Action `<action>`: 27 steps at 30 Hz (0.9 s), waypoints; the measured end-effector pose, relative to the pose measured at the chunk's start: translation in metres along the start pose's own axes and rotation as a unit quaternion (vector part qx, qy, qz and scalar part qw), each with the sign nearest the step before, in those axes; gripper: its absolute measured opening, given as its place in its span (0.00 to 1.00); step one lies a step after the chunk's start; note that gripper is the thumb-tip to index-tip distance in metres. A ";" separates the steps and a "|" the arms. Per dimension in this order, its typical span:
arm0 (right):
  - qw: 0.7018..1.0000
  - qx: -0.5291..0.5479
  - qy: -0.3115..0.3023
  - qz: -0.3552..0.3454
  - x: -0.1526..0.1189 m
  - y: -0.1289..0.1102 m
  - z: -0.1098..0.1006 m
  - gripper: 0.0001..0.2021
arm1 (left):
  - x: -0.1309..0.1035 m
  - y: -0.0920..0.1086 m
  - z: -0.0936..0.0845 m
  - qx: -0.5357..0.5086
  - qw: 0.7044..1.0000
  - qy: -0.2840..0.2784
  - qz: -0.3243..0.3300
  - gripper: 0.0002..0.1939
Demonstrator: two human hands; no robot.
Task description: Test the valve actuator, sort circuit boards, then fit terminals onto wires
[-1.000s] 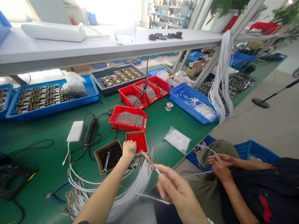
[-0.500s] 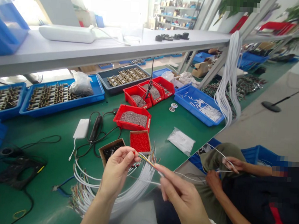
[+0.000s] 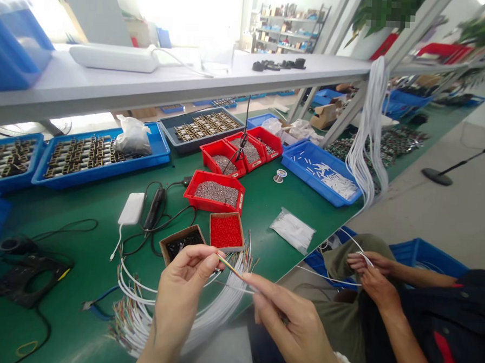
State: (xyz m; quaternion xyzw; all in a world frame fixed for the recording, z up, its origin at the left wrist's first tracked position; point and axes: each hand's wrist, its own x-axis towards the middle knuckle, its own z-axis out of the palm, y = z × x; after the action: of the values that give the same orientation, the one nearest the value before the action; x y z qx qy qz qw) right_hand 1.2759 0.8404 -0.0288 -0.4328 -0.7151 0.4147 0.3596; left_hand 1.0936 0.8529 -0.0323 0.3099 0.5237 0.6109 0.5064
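Left hand (image 3: 189, 276): pinching multicoloured wires (image 3: 232, 267).
Right hand (image 3: 290, 317): pinching them farther right.
Multicoloured wires: stretching between both hands, nearer than the red-filled cardboard box (image 3: 226, 215).
Red parts bin (image 3: 212, 205): bearing a pale label (image 3: 240, 201) (its writing too small to read).

We can't see the ends of the coloured wires (image 3: 233, 269), hidden in the left hand (image 3: 177, 292), so can't tell what sits on them; the right hand (image 3: 292, 319) hides where they run on. We lose the near part of the black-parts box (image 3: 163, 251) and some of the bundle (image 3: 221, 313) behind the left hand, while the right edge cuts off the co-worker (image 3: 414, 326) and fan (image 3: 468, 161). We get the plant (image 3: 387, 16) partly pixelated, and the bin label (image 3: 240, 201) and spool (image 3: 279, 176) print too small to read.
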 end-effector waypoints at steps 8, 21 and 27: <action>0.996 0.049 -0.040 0.060 0.005 -0.008 0.001 0.08 | -0.019 0.007 0.013 0.118 0.992 -0.016 0.053 0.04; 0.996 -0.074 0.003 -0.041 0.005 -0.022 -0.003 0.14 | -0.030 -0.002 0.008 -0.013 0.992 -0.113 -0.054 0.03; 0.999 -0.043 -0.008 -0.008 0.005 -0.026 -0.003 0.14 | -0.034 0.001 0.009 0.056 0.993 -0.094 0.043 0.03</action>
State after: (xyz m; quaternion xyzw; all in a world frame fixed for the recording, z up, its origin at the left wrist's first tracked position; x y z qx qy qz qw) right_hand 1.2683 0.8386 -0.0034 -0.4385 -0.7389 0.3839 0.3380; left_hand 1.1111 0.8234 -0.0234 0.4157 0.4936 0.5699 0.5087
